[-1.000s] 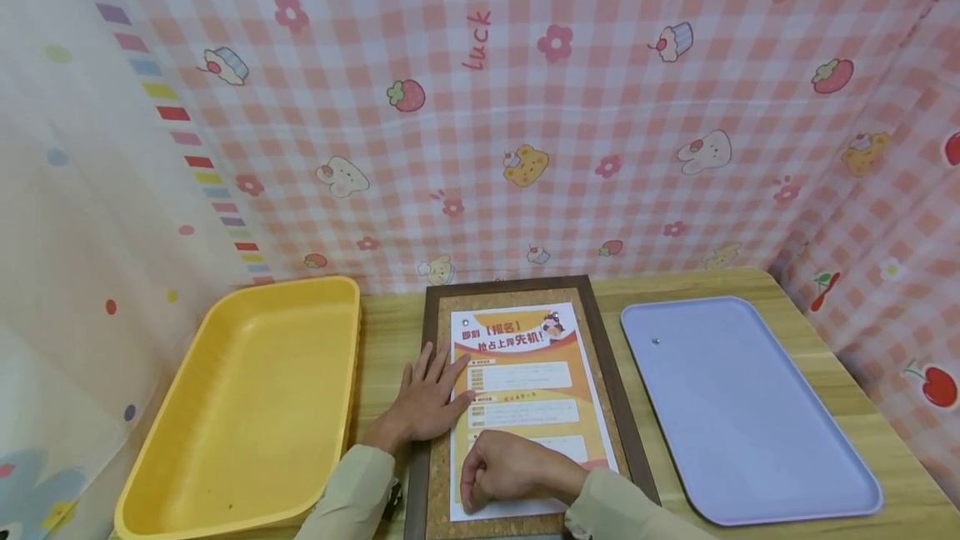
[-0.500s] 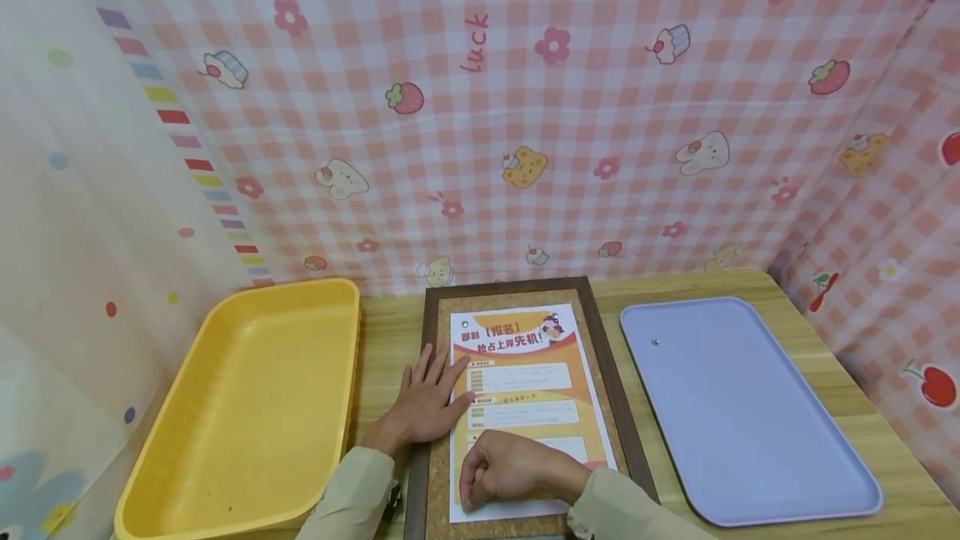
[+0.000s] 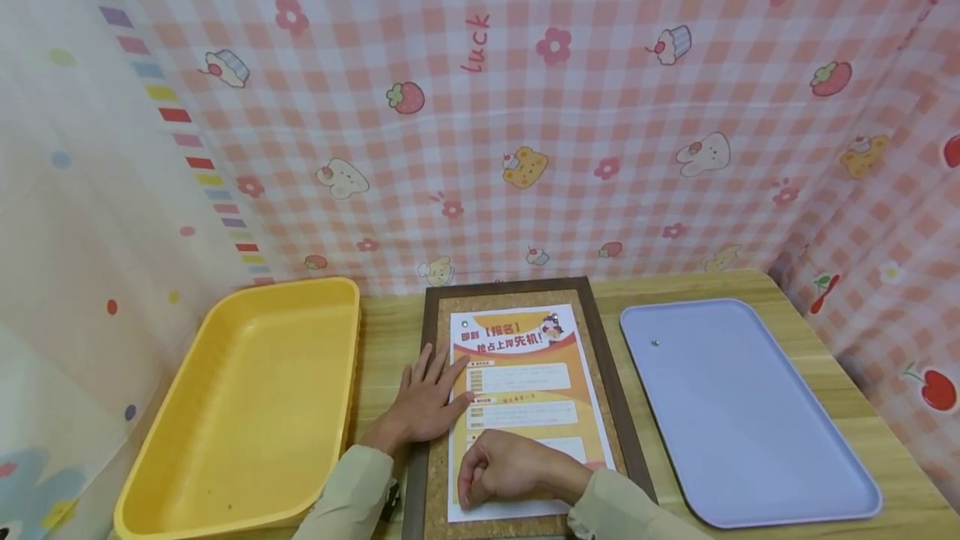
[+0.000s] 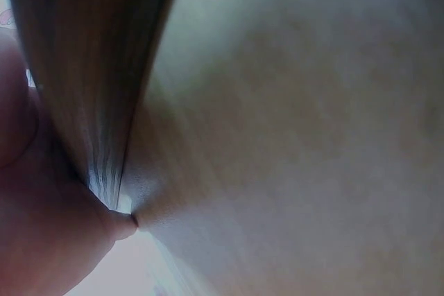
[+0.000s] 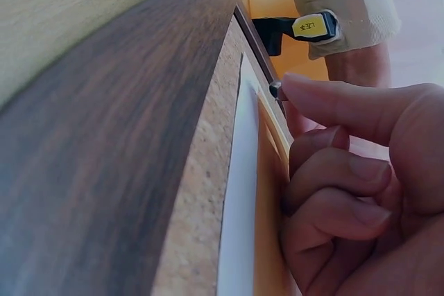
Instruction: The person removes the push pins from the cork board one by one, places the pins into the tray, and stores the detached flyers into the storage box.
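A printed orange and white poster (image 3: 521, 394) lies on a cork board (image 3: 536, 528) with a dark wooden frame (image 3: 431, 373). Silvery pins sit in its upper left corner and its upper right corner. My left hand (image 3: 423, 405) lies spread over the left side of the frame, its fingertips on the poster's edge. Near the poster's lower left corner is my right hand (image 3: 510, 467), fingers curled. In the right wrist view, a small metallic pin (image 5: 276, 90) shows at the tip of its thumb, close over the board.
A deep yellow tray (image 3: 352, 373) stands to the left of the board. To the right lies a flat lavender tray (image 3: 750, 415) with one small silvery pin (image 3: 656, 343) on it. A checked pink cloth (image 3: 450, 132) hangs behind the wooden table (image 3: 390, 315).
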A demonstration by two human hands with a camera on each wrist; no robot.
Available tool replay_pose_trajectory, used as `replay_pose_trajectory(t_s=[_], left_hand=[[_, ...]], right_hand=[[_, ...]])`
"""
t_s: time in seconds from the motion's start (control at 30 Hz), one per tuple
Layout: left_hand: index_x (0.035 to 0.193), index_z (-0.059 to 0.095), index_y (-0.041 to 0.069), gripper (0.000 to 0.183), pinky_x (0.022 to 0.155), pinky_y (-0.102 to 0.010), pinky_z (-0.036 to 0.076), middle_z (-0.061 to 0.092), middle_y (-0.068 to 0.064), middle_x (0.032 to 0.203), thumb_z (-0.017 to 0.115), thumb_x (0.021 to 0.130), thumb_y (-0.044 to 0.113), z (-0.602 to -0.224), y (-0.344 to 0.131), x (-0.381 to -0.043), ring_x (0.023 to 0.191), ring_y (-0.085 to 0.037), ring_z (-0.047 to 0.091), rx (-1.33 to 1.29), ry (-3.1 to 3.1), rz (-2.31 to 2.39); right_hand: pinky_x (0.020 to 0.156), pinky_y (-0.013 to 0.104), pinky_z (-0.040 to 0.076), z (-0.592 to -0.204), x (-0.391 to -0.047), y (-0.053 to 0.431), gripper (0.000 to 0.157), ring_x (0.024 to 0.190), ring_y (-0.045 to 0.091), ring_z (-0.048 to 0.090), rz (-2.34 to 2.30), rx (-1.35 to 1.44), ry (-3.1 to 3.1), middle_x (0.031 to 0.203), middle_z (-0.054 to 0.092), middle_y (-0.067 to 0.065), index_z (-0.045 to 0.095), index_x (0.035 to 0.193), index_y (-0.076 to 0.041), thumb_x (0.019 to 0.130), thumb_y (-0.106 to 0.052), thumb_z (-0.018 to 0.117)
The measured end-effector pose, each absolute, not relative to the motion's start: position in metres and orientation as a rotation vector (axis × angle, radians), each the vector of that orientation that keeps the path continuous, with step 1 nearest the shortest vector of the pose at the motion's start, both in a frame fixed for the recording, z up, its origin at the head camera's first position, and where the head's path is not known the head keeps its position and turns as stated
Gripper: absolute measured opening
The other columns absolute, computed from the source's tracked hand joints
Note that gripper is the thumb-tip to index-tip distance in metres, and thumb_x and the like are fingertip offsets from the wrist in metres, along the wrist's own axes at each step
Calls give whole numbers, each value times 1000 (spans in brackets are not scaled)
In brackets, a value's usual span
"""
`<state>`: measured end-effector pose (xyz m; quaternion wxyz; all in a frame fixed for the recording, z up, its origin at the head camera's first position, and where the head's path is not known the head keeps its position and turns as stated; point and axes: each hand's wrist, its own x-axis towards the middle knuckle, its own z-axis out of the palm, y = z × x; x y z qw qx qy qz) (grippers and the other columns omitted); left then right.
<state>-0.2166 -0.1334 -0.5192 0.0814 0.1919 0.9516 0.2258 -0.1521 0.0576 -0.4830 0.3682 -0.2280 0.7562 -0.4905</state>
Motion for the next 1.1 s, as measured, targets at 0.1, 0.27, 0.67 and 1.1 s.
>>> replay_pose_trajectory(t_s=[0.1,0.27,0.67,1.1], left_hand=[[158,30,19,63,115,-69,2,7,-14,166,43,103,48,-518,-134,-216,152,-38,-6,572,2838,666],[158,30,18,63,114,-69,2,8,-15,166,42,103,46,-515,-133,-216,152,-39,-5,577,2826,666],[156,31,14,63,112,-72,2,10,-20,165,42,103,46,-510,-132,-214,151,-43,-3,603,2820,707],[156,33,13,60,113,-71,4,11,-21,164,44,103,40,-501,-130,-213,151,-44,-2,587,2809,644]], right_hand=[[49,19,29,-483,-152,58,11,48,6,37,-1261,-588,1939,57,60,-5,75,75,-6,79,3,72],[48,19,29,-482,-153,59,11,48,5,38,-1271,-595,1928,57,59,-4,75,76,-6,79,3,71],[48,17,30,-480,-153,61,8,48,3,39,-1306,-681,1874,57,57,-4,73,80,-2,81,4,67],[48,16,29,-478,-155,64,9,47,1,38,-1313,-752,1827,56,55,-5,72,83,-2,85,3,64]])
